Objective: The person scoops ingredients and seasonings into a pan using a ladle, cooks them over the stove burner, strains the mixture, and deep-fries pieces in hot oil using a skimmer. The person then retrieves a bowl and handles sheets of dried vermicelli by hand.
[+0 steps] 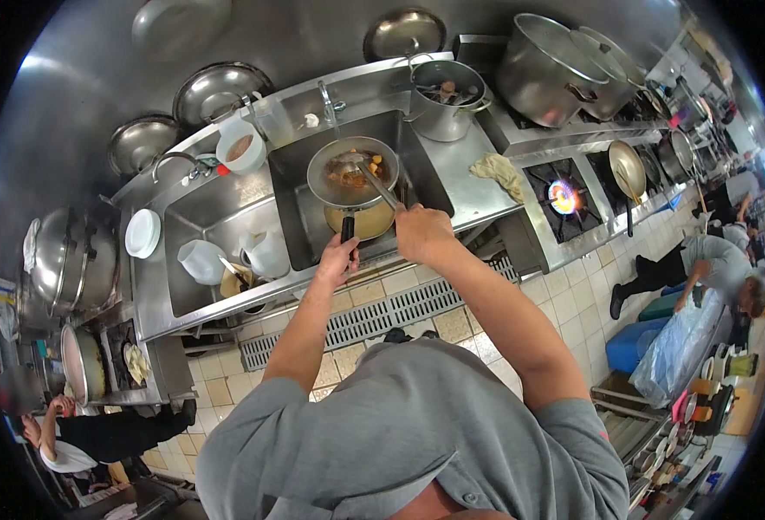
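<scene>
- A steel surface (456, 169) is set along a metal wall, with two basins sunk into it; a tiled floor (400, 282) and a long drain grate (382, 312) are seen below.
- On the right, a lit burner (563, 198) is shown, with a cloth (497, 176) laid near it on the surface.
- A pan (319, 184) of brown food (345, 178) is held over the right basin (291, 186), just beyond both hands; a pale round vessel (374, 227) is partly covered by it.
- The pan's black handle is gripped by the left hand (337, 262), its fingers wrapped closed.
- A spoon (381, 185) is grasped by the right hand (423, 234), closed about its handle; the spoon's head is dipped in the food.
- Two white jugs (200, 261) are placed in the left basin (218, 217).
- Three lids (222, 92) can be clearly counted along the wall.
- One pot (446, 117) is stood right of the basins, and two larger pots (543, 74) behind the burner.
- Co-workers are seen on both sides: one person (97, 438) at left, at least one (712, 256) at right.
</scene>
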`<state>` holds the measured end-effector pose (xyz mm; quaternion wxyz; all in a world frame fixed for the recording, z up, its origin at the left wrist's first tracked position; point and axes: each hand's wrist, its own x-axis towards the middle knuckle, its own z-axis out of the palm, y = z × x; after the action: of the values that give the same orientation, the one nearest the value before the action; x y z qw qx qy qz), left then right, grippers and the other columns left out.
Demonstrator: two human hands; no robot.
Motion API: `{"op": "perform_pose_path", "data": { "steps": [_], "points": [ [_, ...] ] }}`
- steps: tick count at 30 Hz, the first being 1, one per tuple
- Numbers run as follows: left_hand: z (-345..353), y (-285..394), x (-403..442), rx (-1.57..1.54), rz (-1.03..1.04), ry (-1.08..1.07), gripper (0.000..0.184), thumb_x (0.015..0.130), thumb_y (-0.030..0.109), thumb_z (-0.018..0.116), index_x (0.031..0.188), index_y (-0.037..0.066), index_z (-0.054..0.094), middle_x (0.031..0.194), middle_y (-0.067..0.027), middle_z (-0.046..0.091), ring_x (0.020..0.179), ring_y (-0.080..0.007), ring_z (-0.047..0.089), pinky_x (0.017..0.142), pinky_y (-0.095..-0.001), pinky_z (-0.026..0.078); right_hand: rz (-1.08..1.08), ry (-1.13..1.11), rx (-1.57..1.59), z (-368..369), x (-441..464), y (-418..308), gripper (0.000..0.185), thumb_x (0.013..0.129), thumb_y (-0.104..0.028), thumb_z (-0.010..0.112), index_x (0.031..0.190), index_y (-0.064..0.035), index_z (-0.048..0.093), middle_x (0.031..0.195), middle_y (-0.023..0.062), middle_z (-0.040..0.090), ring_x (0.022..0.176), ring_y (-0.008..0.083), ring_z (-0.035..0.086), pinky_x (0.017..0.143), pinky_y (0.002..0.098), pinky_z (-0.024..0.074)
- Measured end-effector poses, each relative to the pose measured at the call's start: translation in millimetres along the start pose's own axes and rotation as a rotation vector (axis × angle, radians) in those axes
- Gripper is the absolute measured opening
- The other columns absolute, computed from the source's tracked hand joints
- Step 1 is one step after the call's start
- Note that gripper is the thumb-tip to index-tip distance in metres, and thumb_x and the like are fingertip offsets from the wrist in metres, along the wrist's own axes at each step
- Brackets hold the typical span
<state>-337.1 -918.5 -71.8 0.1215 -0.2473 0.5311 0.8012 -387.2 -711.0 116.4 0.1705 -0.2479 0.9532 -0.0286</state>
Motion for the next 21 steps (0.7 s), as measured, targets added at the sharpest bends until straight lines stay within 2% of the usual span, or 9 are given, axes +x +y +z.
{"op": "perform_pose_path", "data": {
  "steps": [1, 3, 10, 15, 21],
  "points": [
    [-0.8, 1.3, 0.7, 0.006, -0.005, -0.011, 0.014, 0.098, 0.018, 0.061, 0.098, 0.01, 0.05, 0.067, -0.0023, 0.052, 0.047, -0.0134, 0.047, 0.04, -0.0294, 0.038, 0.013, 0.001, 0.003, -0.8, -7.1, 2.8, 0.039, 0.086, -0.009, 0.056, 0.124, 0.0017, 0.061, 0.114, 0.024, 0.068, 0.105, 0.0351, 0.069, 0.087, 0.042, 0.0562],
    [-1.3, 1.8, 1.1, -0.002, 0.017, 0.015, 0.014, 0.098, 0.018, 0.061, 0.099, 0.01, 0.05, 0.067, -0.0026, 0.053, 0.046, -0.0134, 0.047, 0.04, -0.0295, 0.037, 0.043, -0.013, 0.012, -4.7, -24.6, 11.0, 0.047, 0.088, -0.008, 0.055, 0.133, 0.0013, 0.051, 0.118, 0.0237, 0.064, 0.107, 0.0354, 0.068, 0.087, 0.043, 0.0564],
    [-6.3, -4.2, 8.0, -0.035, 0.035, -0.056, 0.014, 0.098, 0.017, 0.06, 0.105, 0.008, 0.051, 0.068, -0.0032, 0.054, 0.044, -0.0141, 0.049, 0.04, -0.0301, 0.037, 0.118, 0.02, 0.05, 5.6, -65.2, 31.9, 0.051, 0.088, -0.008, 0.055, 0.137, 0.0013, 0.048, 0.12, 0.023, 0.063, 0.106, 0.0345, 0.068, 0.086, 0.042, 0.0569],
    [-11.1, -8.3, 6.5, -0.022, 0.031, -0.068, 0.019, 0.098, 0.019, 0.061, 0.111, 0.01, 0.05, 0.069, -0.0015, 0.054, 0.046, -0.013, 0.048, 0.04, -0.0299, 0.037, 0.048, 0.109, -0.03, 27.6, -57.0, 36.9, 0.06, 0.088, -0.009, 0.058, 0.145, -0.005, 0.043, 0.118, 0.0182, 0.062, 0.104, 0.0331, 0.068, 0.085, 0.0408, 0.0569],
    [-16.6, -6.8, 0.1, -0.008, 0.062, -0.069, 0.017, 0.098, 0.018, 0.061, 0.109, 0.011, 0.051, 0.068, -0.0016, 0.054, 0.046, -0.0129, 0.048, 0.04, -0.0289, 0.038, -0.021, 0.176, 0.005, 44.7, -16.8, 22.7, 0.06, 0.086, -0.007, 0.059, 0.145, -0.0066, 0.044, 0.116, 0.0181, 0.062, 0.105, 0.0329, 0.067, 0.085, 0.0411, 0.0568]
  ]
}}
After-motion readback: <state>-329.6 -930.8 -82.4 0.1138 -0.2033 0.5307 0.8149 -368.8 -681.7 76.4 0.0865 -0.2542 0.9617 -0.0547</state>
